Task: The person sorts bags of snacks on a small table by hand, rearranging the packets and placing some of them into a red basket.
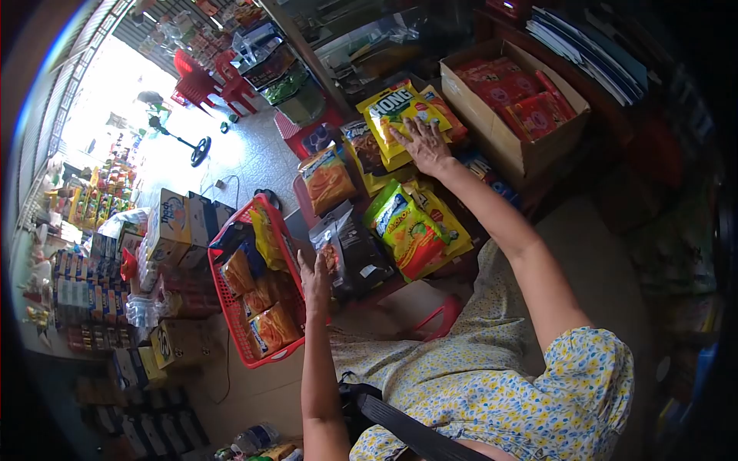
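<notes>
My right hand [424,146] lies with spread fingers on a yellow bag [396,115] at the top of the group of snack bags. My left hand [314,280] has its fingers apart beside a black bag [350,250], near the right rim of a red basket [231,326]. Inside the basket are orange bread packs [273,326] and a yellow packet [267,240]. Between my hands sit a green and red bag [405,230], another yellow bag [453,230] and an orange bread pack [327,178]. Whether my left fingers touch the black bag I cannot tell.
An open cardboard box [530,157] with red packs stands at the upper right, near stacked papers [588,54]. Cartons [171,227] and shelved goods fill the left. Red plastic chairs [196,81] and a fan [200,151] stand farther back.
</notes>
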Demonstrator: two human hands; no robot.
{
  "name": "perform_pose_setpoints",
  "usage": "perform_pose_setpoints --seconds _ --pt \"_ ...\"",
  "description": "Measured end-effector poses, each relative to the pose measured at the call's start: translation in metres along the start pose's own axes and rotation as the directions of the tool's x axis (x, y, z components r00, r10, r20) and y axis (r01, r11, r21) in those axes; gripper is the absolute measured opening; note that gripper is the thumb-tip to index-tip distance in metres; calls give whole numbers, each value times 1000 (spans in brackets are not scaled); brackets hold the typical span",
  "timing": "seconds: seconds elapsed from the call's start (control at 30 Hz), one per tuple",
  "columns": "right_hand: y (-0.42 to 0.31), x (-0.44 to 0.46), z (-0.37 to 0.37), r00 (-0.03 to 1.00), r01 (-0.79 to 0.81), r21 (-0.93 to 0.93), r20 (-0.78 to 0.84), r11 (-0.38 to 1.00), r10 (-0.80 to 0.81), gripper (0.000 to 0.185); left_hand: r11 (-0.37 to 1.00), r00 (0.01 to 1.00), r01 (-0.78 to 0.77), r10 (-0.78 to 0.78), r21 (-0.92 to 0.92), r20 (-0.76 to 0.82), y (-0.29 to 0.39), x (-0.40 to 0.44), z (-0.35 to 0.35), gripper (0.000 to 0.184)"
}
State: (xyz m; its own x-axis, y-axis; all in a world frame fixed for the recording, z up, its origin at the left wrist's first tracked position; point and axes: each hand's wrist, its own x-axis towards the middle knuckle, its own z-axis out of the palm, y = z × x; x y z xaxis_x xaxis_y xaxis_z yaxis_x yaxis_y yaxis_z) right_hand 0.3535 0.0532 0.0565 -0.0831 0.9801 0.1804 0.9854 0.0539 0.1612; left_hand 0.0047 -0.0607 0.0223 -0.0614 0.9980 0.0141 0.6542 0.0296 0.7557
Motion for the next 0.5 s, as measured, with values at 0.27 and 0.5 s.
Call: perform_pose_setpoints --seconds 0.27,0.5 --pt "20 3 11 924 89 293 -381 952 31 43 996 995 41 -34 77 -97 33 -12 -3 63" --pt "-6 -57 -55 782 248 379 -622 892 47 44 938 966 -254 258 -237 -12 115 -31 6 42"
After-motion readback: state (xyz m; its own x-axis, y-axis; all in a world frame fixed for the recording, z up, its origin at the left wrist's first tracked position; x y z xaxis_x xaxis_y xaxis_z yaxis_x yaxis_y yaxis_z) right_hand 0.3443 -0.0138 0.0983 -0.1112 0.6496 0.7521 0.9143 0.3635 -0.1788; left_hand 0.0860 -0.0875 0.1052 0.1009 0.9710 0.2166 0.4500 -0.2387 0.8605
